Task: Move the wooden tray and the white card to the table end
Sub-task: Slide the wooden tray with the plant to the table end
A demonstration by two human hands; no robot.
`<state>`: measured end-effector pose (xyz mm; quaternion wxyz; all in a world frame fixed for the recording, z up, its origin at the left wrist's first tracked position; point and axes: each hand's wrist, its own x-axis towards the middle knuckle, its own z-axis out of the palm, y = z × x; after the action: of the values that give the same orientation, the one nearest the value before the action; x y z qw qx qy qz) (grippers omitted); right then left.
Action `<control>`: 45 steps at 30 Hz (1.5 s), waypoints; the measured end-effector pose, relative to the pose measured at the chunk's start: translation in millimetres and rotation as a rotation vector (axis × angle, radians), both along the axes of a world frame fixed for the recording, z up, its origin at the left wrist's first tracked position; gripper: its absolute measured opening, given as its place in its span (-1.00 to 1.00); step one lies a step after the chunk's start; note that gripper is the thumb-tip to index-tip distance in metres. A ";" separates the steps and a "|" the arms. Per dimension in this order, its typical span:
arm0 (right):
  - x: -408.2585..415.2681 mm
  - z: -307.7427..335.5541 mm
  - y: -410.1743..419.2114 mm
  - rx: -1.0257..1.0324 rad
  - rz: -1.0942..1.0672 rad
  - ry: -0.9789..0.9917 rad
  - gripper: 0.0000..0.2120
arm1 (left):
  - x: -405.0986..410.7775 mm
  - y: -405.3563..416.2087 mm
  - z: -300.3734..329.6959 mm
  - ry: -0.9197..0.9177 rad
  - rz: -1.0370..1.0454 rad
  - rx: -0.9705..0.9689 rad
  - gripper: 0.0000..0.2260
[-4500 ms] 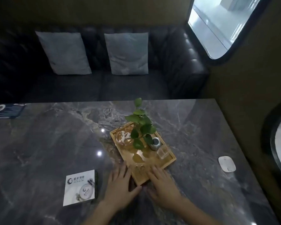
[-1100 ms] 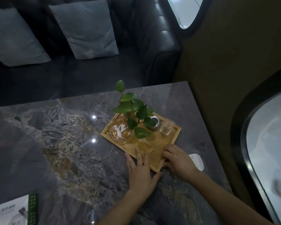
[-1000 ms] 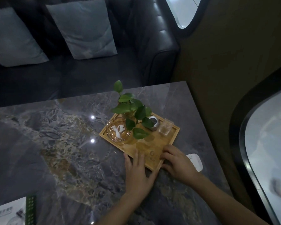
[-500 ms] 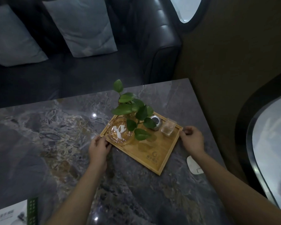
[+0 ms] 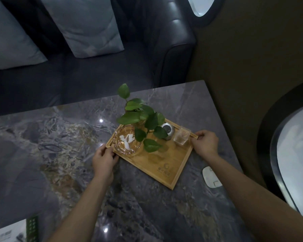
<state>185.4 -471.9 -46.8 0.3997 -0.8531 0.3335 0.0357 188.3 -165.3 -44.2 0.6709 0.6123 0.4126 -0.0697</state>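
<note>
On the marble table (image 5: 59, 145), the tray (image 5: 166, 163) is gripped at its left and right corners by the left hand (image 5: 104, 158) and the right hand (image 5: 205, 143); the card (image 5: 7, 232) lies near left.

A dark marble-patterned desk (image 5: 63, 154) fills the lower view. A small white rounded device (image 5: 211, 177) lies near its right edge. Beyond the far edge stands a dark leather sofa (image 5: 173, 37) with two pale grey cushions (image 5: 87, 27) leaning on its back. A green-edged booklet (image 5: 31, 229) lies at the near left corner of the desk.
</note>
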 end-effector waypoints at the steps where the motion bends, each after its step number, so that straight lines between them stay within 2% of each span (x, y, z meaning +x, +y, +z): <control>1: 0.3 -0.1 -0.1 0.000 0.003 0.002 -0.90 | 0.0 -0.4 -0.3 -0.001 0.011 -0.002 -0.73; 7: -4.3 0.6 -4.2 0.013 0.006 0.011 -0.85 | 0.9 -7.1 -0.1 -0.029 0.056 -0.009 -0.75; 9: -7.4 0.7 -7.0 0.018 -0.001 0.020 -0.82 | 3.9 -10.7 2.0 -0.030 0.041 -0.013 -0.86; 15: -20.3 -3.2 -22.6 0.051 -0.068 0.060 -0.82 | 15.7 -26.1 9.3 -0.082 -0.057 -0.035 -0.85; 19: -26.1 -2.0 -30.0 0.137 -0.130 0.085 -0.86 | 27.3 -35.4 11.4 -0.066 -0.080 -0.041 -0.66; 25: -40.8 -0.1 -43.9 0.181 -0.195 0.090 -0.92 | 53.3 -46.0 5.4 -0.004 -0.158 -0.086 -0.60; 35: -66.0 -0.9 -65.0 0.116 -0.255 0.092 -0.85 | 86.3 -96.8 9.4 -0.054 -0.299 -0.081 -0.87; 38: -72.7 -3.6 -68.3 0.127 -0.284 0.088 -0.87 | 94.2 -105.1 6.5 -0.063 -0.352 -0.082 -0.88; 45: -81.5 -9.1 -71.1 0.155 -0.354 0.065 -0.89 | 106.0 -116.8 1.2 -0.038 -0.373 -0.083 -0.66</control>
<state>104.0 -543.0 -55.9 0.4534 -0.7460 0.4874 0.0181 294.3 -282.1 -43.0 0.6787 0.6511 0.2760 -0.1980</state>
